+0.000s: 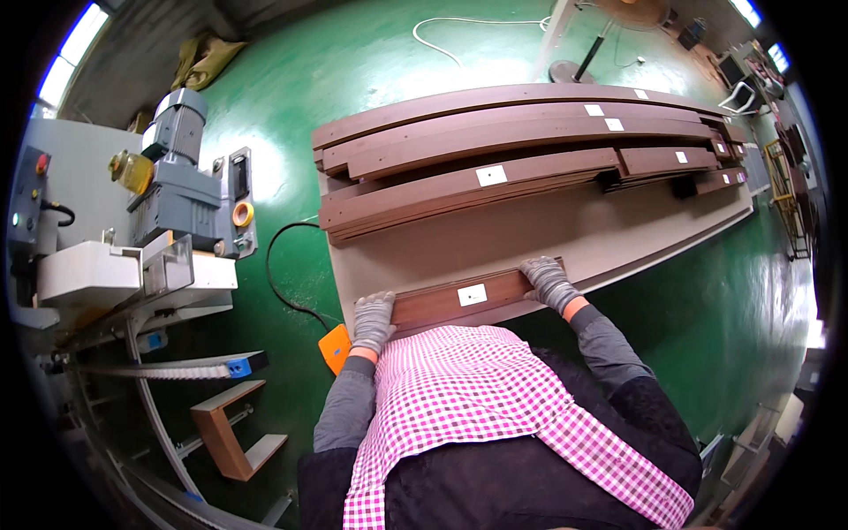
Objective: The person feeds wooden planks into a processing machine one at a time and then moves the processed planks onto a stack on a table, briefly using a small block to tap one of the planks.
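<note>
A short stack of brown wooden boards (pixel 428 306) lies along the near edge of the pale table (pixel 512 231), close to my apron. A white label (pixel 472 294) is on its top face. My left hand (pixel 374 320), in a grey knit glove, grips the left end of the stack. The right end is held by my right hand (pixel 548 282), gloved the same way, fingers over the top and far edge. Both thumbs are mostly hidden. Beyond, longer brown boards (pixel 459 187) lie in several piles, with white labels on some.
To the left stands a machine with a grey motor (pixel 181 132) and a roll of yellow tape (pixel 243 214). An orange box (pixel 335 349) with a black cable sits by the table's left corner. A small wooden frame (pixel 221 437) is lower left. The floor is green.
</note>
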The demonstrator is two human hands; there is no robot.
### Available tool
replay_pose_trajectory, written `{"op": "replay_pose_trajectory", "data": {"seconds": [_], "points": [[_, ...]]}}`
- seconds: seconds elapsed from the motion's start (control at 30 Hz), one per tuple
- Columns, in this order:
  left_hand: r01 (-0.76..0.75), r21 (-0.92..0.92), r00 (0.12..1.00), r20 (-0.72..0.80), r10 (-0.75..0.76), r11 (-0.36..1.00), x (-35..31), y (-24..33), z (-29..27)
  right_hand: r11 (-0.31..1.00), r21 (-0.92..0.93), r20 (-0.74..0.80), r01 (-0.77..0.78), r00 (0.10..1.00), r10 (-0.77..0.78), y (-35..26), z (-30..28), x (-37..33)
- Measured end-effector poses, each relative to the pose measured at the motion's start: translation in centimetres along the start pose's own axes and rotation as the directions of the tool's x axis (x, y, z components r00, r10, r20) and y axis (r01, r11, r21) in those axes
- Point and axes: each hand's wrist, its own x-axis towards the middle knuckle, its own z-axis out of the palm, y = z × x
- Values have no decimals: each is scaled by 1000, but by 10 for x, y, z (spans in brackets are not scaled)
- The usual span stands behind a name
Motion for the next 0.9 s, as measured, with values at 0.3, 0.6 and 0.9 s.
{"op": "replay_pose_trajectory", "data": {"seconds": [0.3,0.6,0.9], "points": [[86,16,992,89,-88,996,-1,0,-22,984,-75,-58,-162,986,157,-29,39,20],[118,-7,988,100,-117,993,1,-7,-8,996,-82,-4,-29,1000,29,-63,19,38],[59,-47,996,63,-56,997,5,-16,9,996,-64,-81,-67,995,61,-63,25,34]]}}
